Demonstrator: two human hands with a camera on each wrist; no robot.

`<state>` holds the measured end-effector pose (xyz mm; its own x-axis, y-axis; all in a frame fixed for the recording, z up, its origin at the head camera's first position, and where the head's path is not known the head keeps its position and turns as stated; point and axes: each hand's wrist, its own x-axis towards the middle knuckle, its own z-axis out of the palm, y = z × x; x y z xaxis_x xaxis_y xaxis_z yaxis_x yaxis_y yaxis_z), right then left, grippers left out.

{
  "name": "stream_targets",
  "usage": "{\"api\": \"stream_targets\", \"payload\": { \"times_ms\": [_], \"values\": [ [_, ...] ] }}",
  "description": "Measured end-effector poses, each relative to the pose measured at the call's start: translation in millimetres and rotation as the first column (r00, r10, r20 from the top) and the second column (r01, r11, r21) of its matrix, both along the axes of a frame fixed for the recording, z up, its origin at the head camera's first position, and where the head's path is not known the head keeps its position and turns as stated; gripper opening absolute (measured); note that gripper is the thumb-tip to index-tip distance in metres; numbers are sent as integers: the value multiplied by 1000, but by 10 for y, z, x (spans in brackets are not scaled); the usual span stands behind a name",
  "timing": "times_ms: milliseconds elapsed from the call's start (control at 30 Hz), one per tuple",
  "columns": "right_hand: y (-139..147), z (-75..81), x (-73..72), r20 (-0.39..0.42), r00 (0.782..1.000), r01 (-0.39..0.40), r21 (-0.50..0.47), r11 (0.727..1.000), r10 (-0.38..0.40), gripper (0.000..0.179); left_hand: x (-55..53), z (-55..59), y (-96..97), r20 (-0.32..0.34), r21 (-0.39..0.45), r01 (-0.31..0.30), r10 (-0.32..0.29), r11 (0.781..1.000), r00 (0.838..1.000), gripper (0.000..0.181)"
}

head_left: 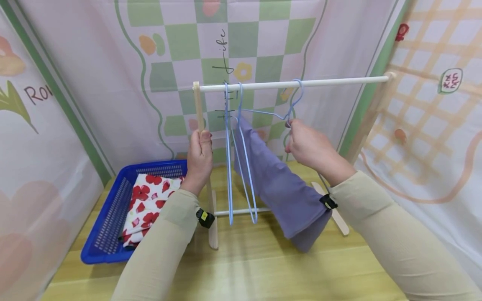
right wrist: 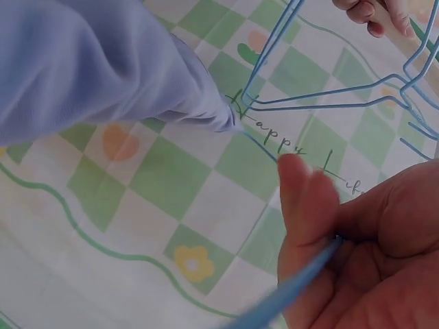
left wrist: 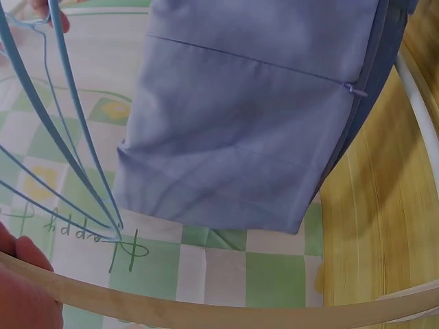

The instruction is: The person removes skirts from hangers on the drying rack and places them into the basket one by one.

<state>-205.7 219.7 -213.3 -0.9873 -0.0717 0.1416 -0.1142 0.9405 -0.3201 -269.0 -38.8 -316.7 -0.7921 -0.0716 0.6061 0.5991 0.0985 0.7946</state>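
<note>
In the head view, we see the left hand [head_left: 201, 156] at centre wrapped around a wooden post [head_left: 199, 104], and the right hand [head_left: 310, 146], right of centre, pinching a blue hanger [head_left: 263, 112] below its hook, which reaches up to the white rail [head_left: 339, 82]. The purple cloth [head_left: 278, 184] hangs from that hanger, slanting from mid-frame toward the lower right, beside two bare hangers [head_left: 229, 167]. Only this view gives us the blue basket [head_left: 98, 219] with its floral cloth [head_left: 148, 209] at lower left. We judge that the purple cloth could slide off, as its weight hangs unevenly, and that a hard sideways pull could tip the stand. The left wrist view adds a seam and zip pull [left wrist: 355, 89] at upper right; the left hand shows only partly at lower left, against the post. In the right wrist view, wire passes between curled fingers at lower right, and the cloth's narrow end meets wire near centre; we cannot tell how far inside it runs, and a shallow fit might let it drop.
</note>
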Motion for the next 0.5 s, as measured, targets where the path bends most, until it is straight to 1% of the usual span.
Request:
{"api": "stream_targets", "payload": {
  "times_ms": [200,300,500],
  "values": [
    [-51,25,-11,48,999,-3,33,999,1,49,11,2,-1,-6,-4,-14,14,1000,1000,27],
    [-85,49,-15,73,997,-31,38,999,29,49,6,0,-6,-5,1,-6,6,1000,1000,27],
    [-142,103,-2,96,992,-84,35,996,80,48,4,4,-17,5,-6,-7,7,1000,1000,28]
  ]
}}
